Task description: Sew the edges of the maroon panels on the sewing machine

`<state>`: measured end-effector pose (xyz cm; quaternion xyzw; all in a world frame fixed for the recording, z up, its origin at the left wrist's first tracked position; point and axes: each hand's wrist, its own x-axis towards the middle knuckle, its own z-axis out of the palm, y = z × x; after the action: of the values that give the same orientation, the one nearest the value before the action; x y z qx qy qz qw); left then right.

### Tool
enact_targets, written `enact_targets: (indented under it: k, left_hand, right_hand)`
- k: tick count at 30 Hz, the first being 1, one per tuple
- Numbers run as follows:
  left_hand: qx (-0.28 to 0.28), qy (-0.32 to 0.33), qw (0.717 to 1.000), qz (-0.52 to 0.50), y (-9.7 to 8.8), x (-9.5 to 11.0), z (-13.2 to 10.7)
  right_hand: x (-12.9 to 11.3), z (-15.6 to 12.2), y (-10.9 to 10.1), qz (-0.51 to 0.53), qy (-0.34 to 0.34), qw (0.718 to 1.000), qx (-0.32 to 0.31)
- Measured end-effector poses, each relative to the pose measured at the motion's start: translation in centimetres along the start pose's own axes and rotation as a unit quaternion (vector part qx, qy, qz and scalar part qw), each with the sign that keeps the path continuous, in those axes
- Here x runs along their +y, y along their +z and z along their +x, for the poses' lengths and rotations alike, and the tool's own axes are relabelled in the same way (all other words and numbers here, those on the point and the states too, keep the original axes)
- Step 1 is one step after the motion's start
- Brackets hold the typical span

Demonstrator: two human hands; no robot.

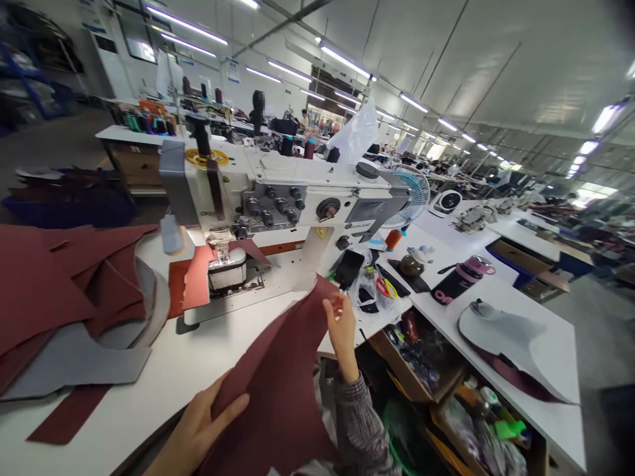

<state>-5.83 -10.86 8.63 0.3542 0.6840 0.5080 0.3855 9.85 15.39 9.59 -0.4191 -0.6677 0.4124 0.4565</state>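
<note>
both hands (342,330) gripping maroon fabric piece (278,390)

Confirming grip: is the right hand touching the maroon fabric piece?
Touching. In the head view the right hand pinches the maroon fabric piece at its top corner.

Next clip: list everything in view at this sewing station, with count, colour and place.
maroon fabric piece: one, dark red, held up over the table's near edge
sewing machine: one, white, on the table ahead
cut pieces: a pile, dark red and grey, table's left
strip: one, dark red, near left of the table
phone: one, black, right of the machine
scissors: one pair, red and yellow handles, beside the phone
bottle: one, black and pink, side table at right
fan: one, pale blue, behind the machine
table: one, white
left hand: thumb over the piece's lower edge
right hand: fingers pinch its top edge
</note>
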Motion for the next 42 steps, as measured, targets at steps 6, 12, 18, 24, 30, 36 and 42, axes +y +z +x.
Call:
enact_targets:
  k: [6, 12, 18, 24, 30, 36, 42]
  left_hand:
    - [0.041, -0.027, 0.997, -0.061, -0.7, -2.3, 0.1]
    - [-0.022, -0.116, 0.984, -0.134, -4.6, -3.3, 3.5]
    - [0.132, 0.078, 0.981, 0.123, -6.5, 1.7, 10.5]
    - [0.282, 0.169, 0.92, 0.214, -3.6, 6.8, 18.1]
    - [0.293, 0.161, 0.94, 0.066, -3.5, 7.2, 20.9]
    - [0.268, 0.165, 0.949, -0.025, -4.5, 5.8, 20.6]
    - [0.292, 0.144, 0.943, -0.069, -6.3, 4.6, 19.8]
  right_hand:
    - [5.3, 3.0, 2.8, 0.129, 0.071, 0.963, -0.228]
    - [-3.5, 12.1, 8.8, 0.185, 0.051, 0.871, -0.451]
    - [-4.1, 10.8, 13.5, 0.113, -0.02, 0.89, -0.44]
    - [-4.1, 10.9, 13.4, 0.232, 0.18, 0.836, -0.464]
    - [-6.0, 12.3, 13.4, 0.179, 0.162, 0.885, -0.399]
    - [-7.0, 13.2, 16.3, 0.167, 0.152, 0.928, -0.297]
    - [-4.8, 8.9, 19.8, 0.116, 0.158, 0.962, -0.192]
